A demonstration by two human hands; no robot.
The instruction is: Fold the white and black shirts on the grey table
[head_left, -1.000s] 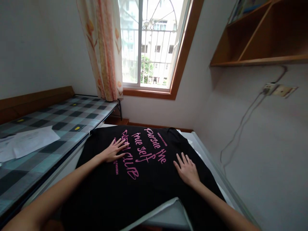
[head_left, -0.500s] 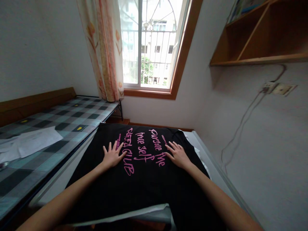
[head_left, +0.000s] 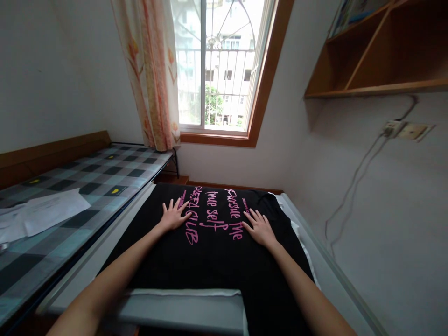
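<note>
A black cloth garment (head_left: pixel 206 261) with pink lettering is spread over a pale grey table (head_left: pixel 182 308), its near part hanging past the front edge on the right. My left hand (head_left: pixel 173 215) lies on its left side with fingers spread, touching the lettering. On the right, my right hand (head_left: pixel 259 227) rests palm down, fingers apart, beside the words. Neither hand grips anything. White edging shows along the cloth's right border.
A bed with a checked cover (head_left: pixel 101 179) stands at the left, with white papers (head_left: pixel 52 212) on it. Ahead are a curtain (head_left: pixel 157 74) and a window. A wooden shelf (head_left: pixel 381 88) and a socket with cables (head_left: pixel 394 129) are on the right wall.
The cloth has shifted to the right and away from me, baring more of the table's front and left. My left hand has moved right and slightly forward with it.
</note>
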